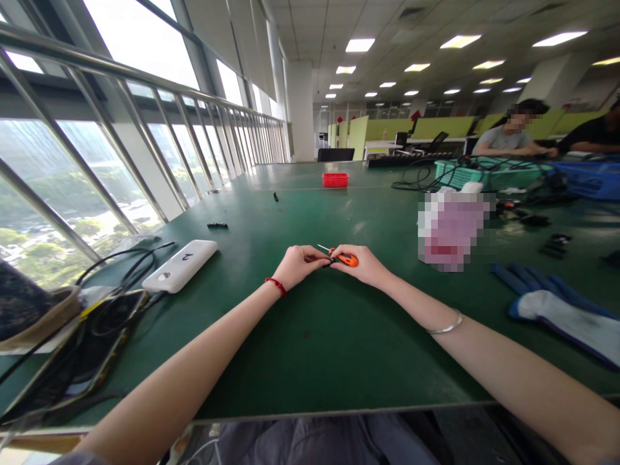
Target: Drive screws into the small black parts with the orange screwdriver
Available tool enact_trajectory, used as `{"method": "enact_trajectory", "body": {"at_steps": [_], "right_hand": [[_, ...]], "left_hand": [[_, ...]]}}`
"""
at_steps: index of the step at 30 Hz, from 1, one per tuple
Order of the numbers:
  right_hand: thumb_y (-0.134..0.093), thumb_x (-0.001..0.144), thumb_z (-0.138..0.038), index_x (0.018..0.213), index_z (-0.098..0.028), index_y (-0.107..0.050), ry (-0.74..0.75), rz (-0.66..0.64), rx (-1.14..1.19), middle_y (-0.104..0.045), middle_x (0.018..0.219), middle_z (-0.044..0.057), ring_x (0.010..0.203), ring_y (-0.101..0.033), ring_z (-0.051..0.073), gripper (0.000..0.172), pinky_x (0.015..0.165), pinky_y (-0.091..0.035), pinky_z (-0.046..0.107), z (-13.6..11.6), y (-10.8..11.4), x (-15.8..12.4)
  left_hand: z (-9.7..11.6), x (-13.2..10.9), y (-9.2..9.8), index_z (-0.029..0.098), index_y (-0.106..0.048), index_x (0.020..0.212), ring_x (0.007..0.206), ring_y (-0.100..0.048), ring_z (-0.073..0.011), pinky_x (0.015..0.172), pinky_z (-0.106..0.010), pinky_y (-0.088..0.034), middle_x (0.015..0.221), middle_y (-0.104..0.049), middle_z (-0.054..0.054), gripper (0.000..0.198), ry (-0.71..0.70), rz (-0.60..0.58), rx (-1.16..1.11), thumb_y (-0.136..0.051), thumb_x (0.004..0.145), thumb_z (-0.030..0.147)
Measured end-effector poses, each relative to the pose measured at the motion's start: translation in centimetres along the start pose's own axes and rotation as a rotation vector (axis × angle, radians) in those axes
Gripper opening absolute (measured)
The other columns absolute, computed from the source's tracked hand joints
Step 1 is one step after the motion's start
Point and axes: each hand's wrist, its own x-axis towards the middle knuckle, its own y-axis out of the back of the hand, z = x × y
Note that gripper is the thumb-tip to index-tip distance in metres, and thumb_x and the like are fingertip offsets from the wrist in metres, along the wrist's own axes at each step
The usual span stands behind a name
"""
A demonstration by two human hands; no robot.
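Open-plan workroom, slanted glass wall with steel rails at left; smooth dark-green table mat (310, 336) underfoot of everything. Near left edge: tangled black cables (121, 265), glossy white rounded power bank (180, 265). Near right: blue-and-grey knit gloves (557, 303), limp. Centre: left hand (300, 263) curled, fingertips pinching small dark part against screwdriver tip. Right hand (365, 265) closed round orange-handled screwdriver (345, 259), thin metal shaft slanting up-left. Farther back: red plastic tray (335, 179), teal mesh basket (465, 173).
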Motion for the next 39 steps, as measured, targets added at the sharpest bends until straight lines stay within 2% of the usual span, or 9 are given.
{"method": "enact_trajectory", "body": {"at_steps": [3, 6, 11, 18, 26, 34, 39], "right_hand": [[-0.063, 0.073, -0.035, 0.087, -0.021, -0.065, -0.013, 0.010, -0.021, -0.067, 0.094, 0.003, 0.082, -0.061, 0.019, 0.020, 0.076, -0.044, 0.031, 0.0, -0.1, 0.0], [-0.062, 0.074, -0.037, 0.086, -0.021, -0.064, -0.025, 0.027, -0.033, -0.067, 0.091, 0.002, 0.079, -0.061, 0.018, 0.021, 0.074, -0.044, 0.030, -0.1, -0.2, 0.0], [-0.061, 0.073, -0.033, 0.085, -0.022, -0.063, -0.004, 0.042, -0.070, -0.067, 0.089, 0.000, 0.078, -0.060, 0.017, 0.017, 0.071, -0.043, 0.028, -0.3, -0.5, -0.1], [-0.058, 0.074, -0.029, 0.086, -0.024, -0.063, -0.024, 0.064, -0.245, -0.065, 0.088, -0.001, 0.076, -0.058, 0.015, 0.014, 0.066, -0.041, 0.025, -0.8, -0.3, -0.3], [-0.058, 0.081, -0.036, 0.090, -0.025, -0.064, -0.060, -0.002, -0.535, -0.060, 0.088, 0.002, 0.083, -0.057, 0.017, 0.015, 0.059, -0.036, 0.024, -1.2, -0.7, 0.2], [-0.058, 0.082, -0.032, 0.096, -0.024, -0.063, 0.104, 0.053, -0.445, -0.060, 0.091, 0.002, 0.084, -0.057, 0.015, 0.017, 0.067, -0.041, 0.024, -1.4, -0.3, -0.2], [-0.059, 0.081, -0.028, 0.092, -0.023, -0.064, 0.124, 0.061, -0.451, -0.061, 0.088, 0.001, 0.080, -0.057, 0.015, 0.012, 0.066, -0.040, 0.024, -1.6, -0.3, -0.3]], "left_hand": [[0.2, -0.1, 0.1, 0.015, -0.072, 0.085, 0.072, -0.063, -0.0142, 0.070, -0.025, -0.049, 0.085, -0.069, -0.005, 0.020, -0.135, -0.016, 0.185, -0.058, 0.082, 0.030], [0.6, -0.2, 0.3, 0.017, -0.070, 0.088, 0.082, -0.061, -0.0162, 0.076, -0.027, -0.047, 0.093, -0.067, -0.006, 0.023, -0.271, -0.040, 0.444, -0.050, 0.087, 0.027], [1.3, -0.5, 0.4, 0.018, -0.066, 0.090, 0.087, -0.058, -0.0174, 0.076, -0.027, -0.045, 0.092, -0.065, -0.006, 0.021, -0.344, -0.062, 0.665, -0.047, 0.088, 0.027], [1.2, -0.6, 0.1, 0.017, -0.065, 0.085, 0.082, -0.058, -0.0163, 0.071, -0.026, -0.045, 0.085, -0.065, -0.004, 0.014, -0.359, 0.005, 0.728, -0.052, 0.082, 0.022], [0.8, -0.4, 0.8, 0.017, -0.067, 0.085, 0.079, -0.059, -0.0155, 0.067, -0.025, -0.044, 0.083, -0.066, -0.004, 0.017, -0.314, 0.049, 0.742, -0.052, 0.081, 0.023], [1.2, -0.6, 0.5, 0.018, -0.067, 0.090, 0.085, -0.059, -0.0166, 0.071, -0.026, -0.046, 0.088, -0.066, -0.004, 0.019, -0.330, -0.021, 0.749, -0.051, 0.081, 0.022], [1.5, -0.7, 0.2, 0.017, -0.067, 0.091, 0.086, -0.059, -0.0178, 0.073, -0.027, -0.047, 0.089, -0.066, -0.005, 0.020, -0.327, -0.056, 0.739, -0.050, 0.081, 0.022]]}}
